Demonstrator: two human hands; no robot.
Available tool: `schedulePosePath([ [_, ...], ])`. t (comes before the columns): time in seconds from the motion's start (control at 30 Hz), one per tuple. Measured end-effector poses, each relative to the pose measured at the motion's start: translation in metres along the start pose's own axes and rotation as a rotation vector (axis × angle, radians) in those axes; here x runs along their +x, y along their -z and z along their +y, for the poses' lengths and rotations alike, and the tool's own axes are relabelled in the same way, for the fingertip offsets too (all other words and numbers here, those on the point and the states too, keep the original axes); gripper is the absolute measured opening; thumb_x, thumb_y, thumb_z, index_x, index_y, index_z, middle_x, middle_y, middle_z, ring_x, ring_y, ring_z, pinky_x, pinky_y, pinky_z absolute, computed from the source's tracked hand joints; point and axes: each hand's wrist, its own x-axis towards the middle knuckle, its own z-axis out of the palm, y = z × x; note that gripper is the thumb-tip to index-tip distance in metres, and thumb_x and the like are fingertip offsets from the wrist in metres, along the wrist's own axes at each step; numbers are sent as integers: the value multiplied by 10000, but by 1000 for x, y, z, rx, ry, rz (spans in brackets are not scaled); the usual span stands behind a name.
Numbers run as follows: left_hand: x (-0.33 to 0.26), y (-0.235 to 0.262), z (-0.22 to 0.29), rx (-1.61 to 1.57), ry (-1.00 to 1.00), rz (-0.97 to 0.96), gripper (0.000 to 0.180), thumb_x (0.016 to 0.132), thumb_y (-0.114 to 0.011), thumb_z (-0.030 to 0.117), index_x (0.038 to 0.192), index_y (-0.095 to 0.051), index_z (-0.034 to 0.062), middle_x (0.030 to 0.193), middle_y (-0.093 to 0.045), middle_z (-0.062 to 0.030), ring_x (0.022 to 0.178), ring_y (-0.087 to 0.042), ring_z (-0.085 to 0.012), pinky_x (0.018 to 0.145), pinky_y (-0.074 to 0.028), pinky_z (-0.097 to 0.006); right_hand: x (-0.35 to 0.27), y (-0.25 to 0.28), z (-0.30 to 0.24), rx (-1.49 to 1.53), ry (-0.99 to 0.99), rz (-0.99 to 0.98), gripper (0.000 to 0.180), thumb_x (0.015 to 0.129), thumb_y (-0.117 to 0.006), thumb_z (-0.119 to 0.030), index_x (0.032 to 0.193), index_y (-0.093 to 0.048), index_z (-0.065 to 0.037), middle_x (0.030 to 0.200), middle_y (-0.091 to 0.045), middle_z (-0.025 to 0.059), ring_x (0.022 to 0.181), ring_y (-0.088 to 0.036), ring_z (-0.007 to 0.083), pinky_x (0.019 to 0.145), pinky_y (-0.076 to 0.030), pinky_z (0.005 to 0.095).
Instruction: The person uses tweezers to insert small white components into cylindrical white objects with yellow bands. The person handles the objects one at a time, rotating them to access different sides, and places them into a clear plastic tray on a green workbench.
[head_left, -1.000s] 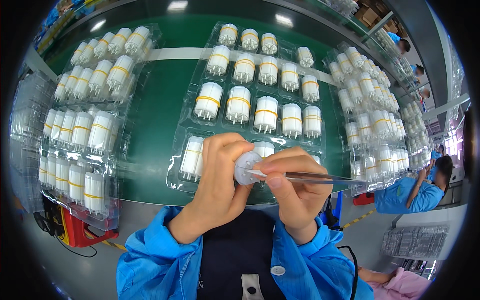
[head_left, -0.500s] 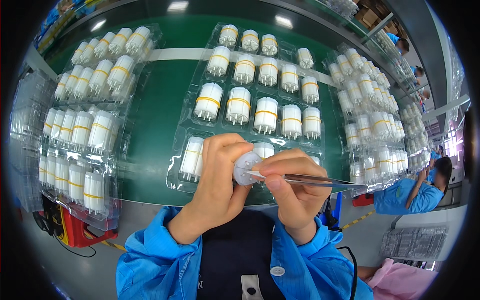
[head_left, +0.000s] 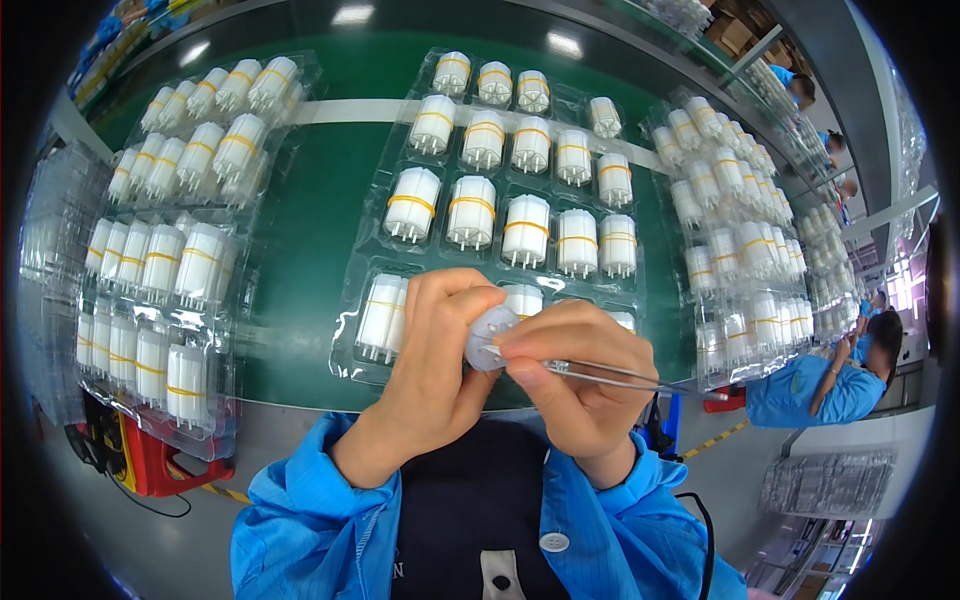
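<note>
My left hand (head_left: 432, 365) is closed around a white cylindrical part, its round pale end face (head_left: 488, 338) turned toward me; small details on that face are too fine to make out. Between the thumb and fingers of my right hand (head_left: 580, 375) are metal tweezers (head_left: 625, 380), pinched at a slant. Their pale tip meets the round face or stops just short of it; I cannot tell which. Just beyond my hands lies a clear plastic tray (head_left: 352, 340) with rows of white cylinders (head_left: 526, 230), each banded in yellow, prongs pointing toward me.
Stacked clear trays of similar cylinders stand at the left (head_left: 200, 265) and right (head_left: 765, 250) of the green table (head_left: 300, 260). A red plastic bin (head_left: 165, 465) sits below the table on the left. A co-worker in blue (head_left: 820, 390) is at the right.
My right hand has shifted slightly left, closer to the round face, and the tweezers' rear end has dipped. The tray has slid slightly left. A pink sleeve at the lower right has left the view.
</note>
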Motion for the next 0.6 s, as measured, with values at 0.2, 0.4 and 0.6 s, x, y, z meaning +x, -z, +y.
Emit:
schedulePosePath([
  [0.2,2,2,-1,-42,10,-13,519,746,-695,-28,1228,-504,-7,1139,-525,-202,1009,-534,-339,859,-445,-397,5,6,-3,-25,0,-50,163,752,-742,14,913,-716,14,861,-702,139,768,-679,231,664,-529,304],
  [0.4,2,2,2,-186,51,-19,552,706,-711,-38,1226,-529,-5,1129,-538,-188,1007,-530,-372,854,-432,-414,7,14,3,122,-60,-12,160,768,-726,11,928,-717,12,894,-699,155,808,-679,231,693,-529,306],
  [0.6,2,4,1,-198,66,-44,549,713,-721,-20,1226,-527,-6,1128,-539,-186,1015,-533,-372,860,-431,-420,13,16,3,84,-35,-80,150,756,-732,6,905,-722,12,893,-701,148,804,-682,238,694,-534,303],
])
